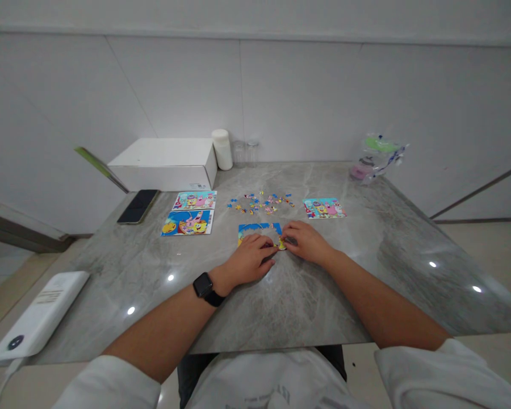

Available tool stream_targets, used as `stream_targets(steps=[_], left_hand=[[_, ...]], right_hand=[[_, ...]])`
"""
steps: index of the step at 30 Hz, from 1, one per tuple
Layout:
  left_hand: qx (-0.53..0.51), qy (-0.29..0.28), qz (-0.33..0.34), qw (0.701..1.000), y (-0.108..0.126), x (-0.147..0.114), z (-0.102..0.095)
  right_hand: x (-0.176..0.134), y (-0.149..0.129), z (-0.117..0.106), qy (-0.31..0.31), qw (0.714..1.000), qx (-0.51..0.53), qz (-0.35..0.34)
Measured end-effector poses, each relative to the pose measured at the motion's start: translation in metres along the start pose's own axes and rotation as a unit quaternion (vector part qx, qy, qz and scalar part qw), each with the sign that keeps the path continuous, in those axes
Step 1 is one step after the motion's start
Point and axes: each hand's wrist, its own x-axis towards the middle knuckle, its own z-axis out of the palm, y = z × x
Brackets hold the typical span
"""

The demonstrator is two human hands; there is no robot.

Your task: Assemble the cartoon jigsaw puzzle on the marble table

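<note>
A small jigsaw puzzle [259, 226] with a blue upper part lies flat on the grey table, partly covered by both hands. My left hand [251, 260], with a black watch on its wrist, rests over its lower left part, fingers stretched to the right. At the lower right corner, my right hand [305, 241] has its fingertips closed on a yellowish puzzle piece [281, 245] at the edge. Loose puzzle pieces [262, 203] are scattered just beyond. Right of them lies a cartoon picture card [324, 208]; two more, a pink-and-teal card [195, 200] and a blue card [188, 222], lie to the left.
A phone [138, 206] lies at the table's left edge, near a white box [164, 162]. Behind stand a white bottle [222, 150] and two clear glasses [246, 153]. A plastic bag [375, 159] sits back right; a white power bank [42, 315] lies front left.
</note>
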Motion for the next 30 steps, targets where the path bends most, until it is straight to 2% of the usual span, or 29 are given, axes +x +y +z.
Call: stream_targets(steps=[4, 11, 30], left_hand=[[0.002, 0.003, 0.006, 1.0, -0.0004, -0.0004, 0.0003], [0.002, 0.009, 0.004, 1.0, -0.0013, -0.0007, 0.0013], [-0.011, 0.015, 0.0, 1.0, 0.0001, -0.0011, -0.0013]], right_hand=[[-0.0005, 0.0041, 0.0038, 0.009, 1.0, 0.006, -0.018], [0.0, 0.0079, 0.005, -0.015, 1.0, -0.007, -0.011], [-0.0003, 0.0069, 0.0039, -0.018, 1.0, 0.014, -0.003]])
